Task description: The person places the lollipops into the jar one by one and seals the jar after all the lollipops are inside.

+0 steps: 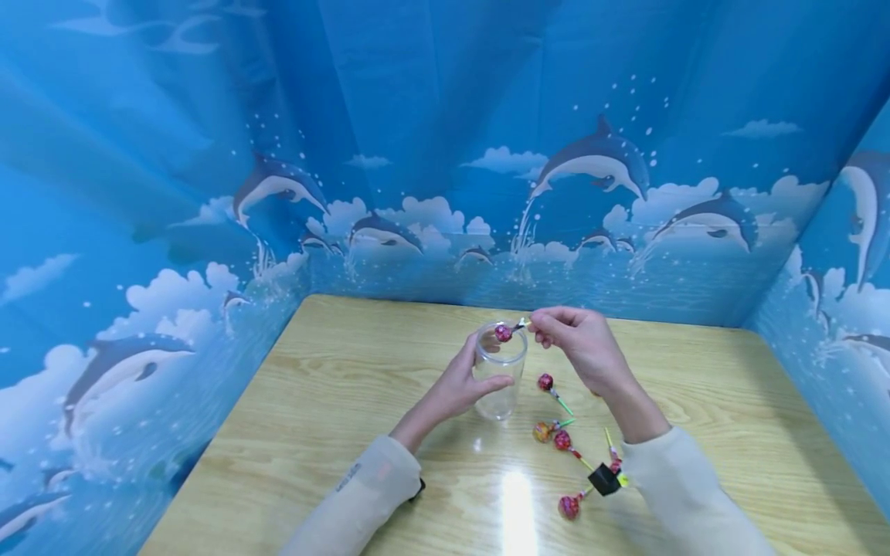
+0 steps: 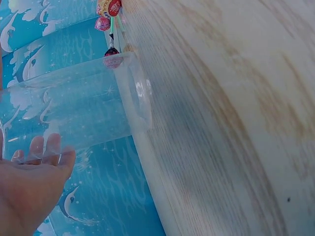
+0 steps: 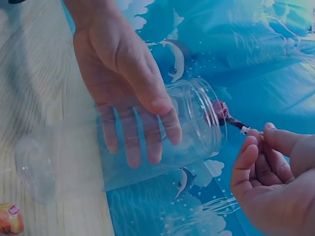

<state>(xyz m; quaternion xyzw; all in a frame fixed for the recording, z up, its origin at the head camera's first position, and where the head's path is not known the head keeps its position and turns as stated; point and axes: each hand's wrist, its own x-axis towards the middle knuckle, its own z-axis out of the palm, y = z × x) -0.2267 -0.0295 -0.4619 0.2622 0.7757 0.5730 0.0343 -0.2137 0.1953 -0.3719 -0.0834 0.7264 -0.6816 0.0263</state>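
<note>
A clear plastic jar (image 1: 502, 398) stands upright on the wooden table, its round mouth uncovered. My left hand (image 1: 460, 380) grips it around the side, thumb in front and fingers behind; the right wrist view shows those fingers through the clear wall of the jar (image 3: 69, 162). Between thumb and fingertips my right hand (image 1: 584, 344) pinches the stick of a lollipop (image 1: 504, 333) with a dark red wrapper. The candy end points at the jar, right at its mouth, as the lollipop (image 3: 216, 112) also shows in the right wrist view.
Several wrapped lollipops lie on the table (image 1: 334, 386) right of the jar, among them a dark red lollipop (image 1: 545, 382), an orange lollipop (image 1: 541, 432) and a red lollipop (image 1: 568, 507). A black block (image 1: 604, 479) shows beside the right sleeve. Dolphin-printed blue sheets (image 1: 431, 139) surround the table.
</note>
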